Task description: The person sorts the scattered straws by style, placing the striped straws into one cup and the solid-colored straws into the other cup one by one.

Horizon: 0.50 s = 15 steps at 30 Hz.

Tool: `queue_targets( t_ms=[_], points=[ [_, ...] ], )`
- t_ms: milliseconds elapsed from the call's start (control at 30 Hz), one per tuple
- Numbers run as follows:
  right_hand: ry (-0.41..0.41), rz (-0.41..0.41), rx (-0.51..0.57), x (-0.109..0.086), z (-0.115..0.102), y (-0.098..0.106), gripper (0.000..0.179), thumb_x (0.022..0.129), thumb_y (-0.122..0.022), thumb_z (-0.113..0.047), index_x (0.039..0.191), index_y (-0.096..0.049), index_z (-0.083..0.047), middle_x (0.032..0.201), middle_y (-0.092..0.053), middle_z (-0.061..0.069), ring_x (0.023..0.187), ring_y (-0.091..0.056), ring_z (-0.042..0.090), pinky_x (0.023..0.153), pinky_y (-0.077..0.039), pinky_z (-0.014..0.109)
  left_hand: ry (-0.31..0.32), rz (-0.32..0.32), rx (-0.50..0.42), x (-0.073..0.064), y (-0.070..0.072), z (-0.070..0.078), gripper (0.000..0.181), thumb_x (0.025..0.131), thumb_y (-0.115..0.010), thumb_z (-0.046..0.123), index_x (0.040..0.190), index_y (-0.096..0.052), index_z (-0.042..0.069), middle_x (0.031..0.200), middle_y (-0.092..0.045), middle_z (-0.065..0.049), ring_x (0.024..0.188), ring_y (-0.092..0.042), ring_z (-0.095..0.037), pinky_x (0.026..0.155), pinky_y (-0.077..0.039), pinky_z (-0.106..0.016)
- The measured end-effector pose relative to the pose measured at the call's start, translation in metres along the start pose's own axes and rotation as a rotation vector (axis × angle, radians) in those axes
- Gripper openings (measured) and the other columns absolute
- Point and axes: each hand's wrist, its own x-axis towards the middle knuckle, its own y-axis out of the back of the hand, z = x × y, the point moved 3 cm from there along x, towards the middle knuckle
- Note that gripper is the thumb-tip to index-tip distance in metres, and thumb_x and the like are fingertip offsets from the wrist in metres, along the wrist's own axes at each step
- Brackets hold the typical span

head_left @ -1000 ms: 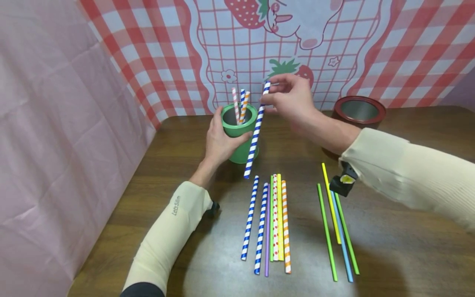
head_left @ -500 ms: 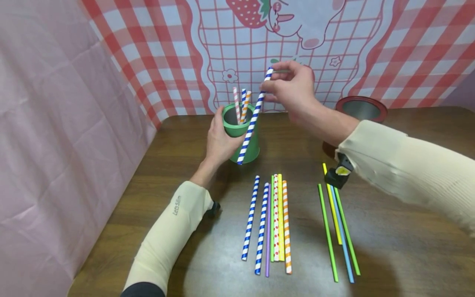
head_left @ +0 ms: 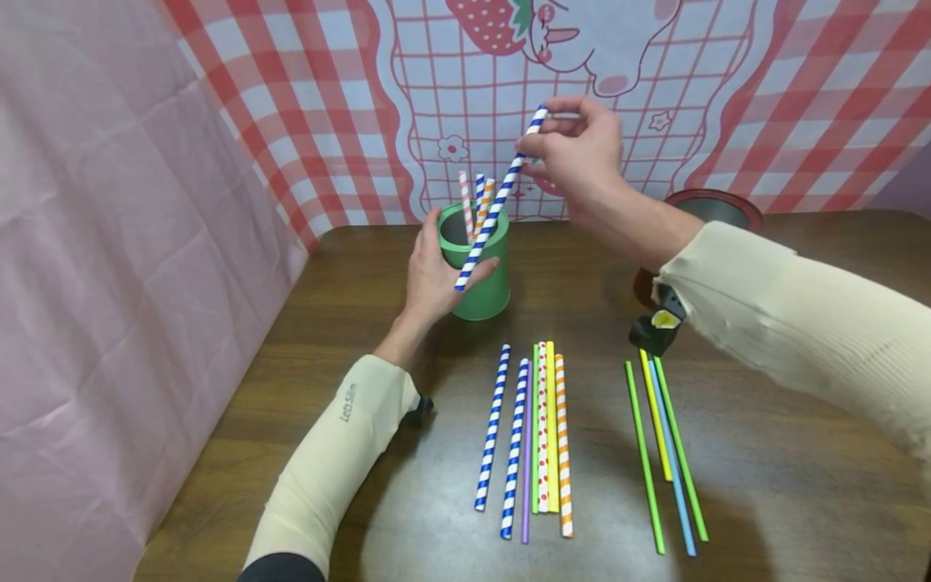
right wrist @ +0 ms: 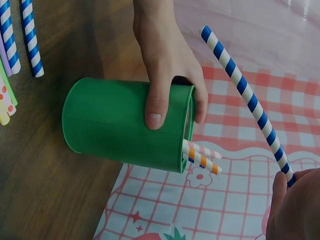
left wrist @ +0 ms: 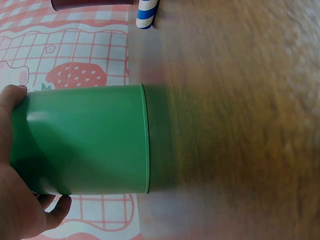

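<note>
My left hand grips the green can near its rim, thumb on one side and fingers round the other, as the right wrist view confirms. Inside the can stand a pink striped straw, a blue striped one and an orange striped straw. Above and in front of the can, my right hand pinches a blue-and-white striped straw by its upper end. That straw slants down to the left, its lower end in front of the left hand and outside the can.
Several straws lie in a row on the wooden table, among them a blue striped straw and an orange striped straw. Farther right lie thin straws, including a green straw. A dark red can stands behind the right forearm.
My right hand has risen with the blue-and-white straw, whose lower end has swung up and left past the can's front. The left hand keeps its grip on the can.
</note>
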Motion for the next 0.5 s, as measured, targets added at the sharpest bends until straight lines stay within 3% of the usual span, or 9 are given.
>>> queue_targets(
  t_ms=[500],
  points=[
    [0.022,0.064,0.133,0.0106,-0.0034,-0.0001,0.046,0.082,-0.066,0.011,0.12,-0.052,-0.011,0.096,-0.054,0.003,0.086,-0.061,0.017,0.077,-0.056,0.026,0.003,0.003,0.004,0.0012,0.0003,0.0008,0.1,0.072,-0.081,0.047,0.148,-0.022,0.019,0.135,-0.046,-0.005,0.12,-0.048,-0.019,0.099,-0.045,-0.038]
  ],
)
